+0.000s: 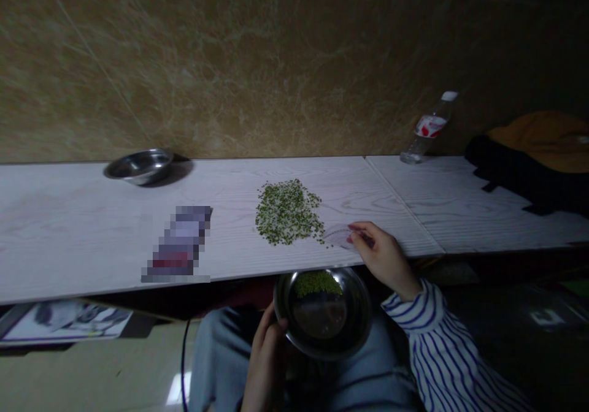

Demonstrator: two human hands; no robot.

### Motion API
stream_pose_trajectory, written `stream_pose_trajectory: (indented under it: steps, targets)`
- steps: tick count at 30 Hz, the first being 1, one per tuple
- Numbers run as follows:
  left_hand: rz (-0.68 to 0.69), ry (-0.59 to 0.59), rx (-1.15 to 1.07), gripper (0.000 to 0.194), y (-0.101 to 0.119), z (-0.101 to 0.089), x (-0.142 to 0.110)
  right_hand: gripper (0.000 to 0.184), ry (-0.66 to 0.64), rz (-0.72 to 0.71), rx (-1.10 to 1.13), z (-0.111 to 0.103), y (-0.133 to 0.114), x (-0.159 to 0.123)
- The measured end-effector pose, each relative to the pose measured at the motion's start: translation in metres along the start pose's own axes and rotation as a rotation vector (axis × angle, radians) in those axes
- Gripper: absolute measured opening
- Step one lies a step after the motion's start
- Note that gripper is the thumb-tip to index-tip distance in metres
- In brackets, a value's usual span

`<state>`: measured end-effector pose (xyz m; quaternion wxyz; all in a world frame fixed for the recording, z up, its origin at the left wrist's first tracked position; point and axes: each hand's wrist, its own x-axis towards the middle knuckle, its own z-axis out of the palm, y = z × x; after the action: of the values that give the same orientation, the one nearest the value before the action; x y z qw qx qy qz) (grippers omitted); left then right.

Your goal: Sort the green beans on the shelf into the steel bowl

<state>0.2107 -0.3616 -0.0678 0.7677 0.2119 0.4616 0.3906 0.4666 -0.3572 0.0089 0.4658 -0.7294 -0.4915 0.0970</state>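
Observation:
Small green beans, like mung beans [288, 211], lie spread in a loose patch on the white wood-grain table [230, 255]. My right hand [375, 249] pinches a thin, clear plastic piece [338, 235] with a curved edge, at the patch's lower right side. Its full shape is hard to see. Below the table's front edge, over my lap, my left hand [269, 344] grips the left rim of a shiny metal bowl [359, 332]. More green beans [317, 283] are gathered inside it, towards the table side.
An empty-looking metal bowl [142, 168] stands at the back left. Nearer the front edge lies a pixelated flat object [179, 240]. A clear bottle [426, 127] with a white cap stands by the wall. Dark and orange-brown cloth [543, 145] lies at the far right.

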Motion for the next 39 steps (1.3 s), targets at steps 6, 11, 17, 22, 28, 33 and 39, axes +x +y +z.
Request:
stream_pose_trajectory:
  steps: [6, 11, 17, 22, 28, 33, 39]
  targets:
    - [-0.038, -0.016, -0.017, 0.069, -0.003, -0.004, 0.001, 0.024, 0.029, -0.003, 0.013, -0.005, 0.006, -0.003]
    - [-0.042, -0.028, -0.009, 0.069, -0.004, -0.007, 0.005, 0.024, 0.005, -0.007, 0.025, -0.007, 0.003, -0.006]
    - [-0.042, -0.040, 0.003, 0.066, -0.006, -0.009, 0.008, 0.024, 0.002, -0.011, -0.035, -0.006, 0.003, -0.003]
    - [-0.029, -0.031, 0.006, 0.066, -0.001, -0.006, 0.004, 0.025, 0.041, 0.006, 0.005, -0.007, 0.005, 0.002]
    - [-0.056, -0.040, 0.024, 0.068, 0.004, -0.002, -0.002, 0.025, 0.018, -0.007, -0.020, -0.003, 0.003, 0.001]
    - [-0.025, -0.018, 0.034, 0.065, -0.002, -0.005, 0.002, 0.023, -0.040, -0.016, -0.010, 0.005, -0.005, -0.002]
    - [-0.033, -0.028, -0.002, 0.063, 0.002, -0.004, 0.001, 0.023, -0.032, -0.013, -0.015, 0.008, -0.007, -0.003]
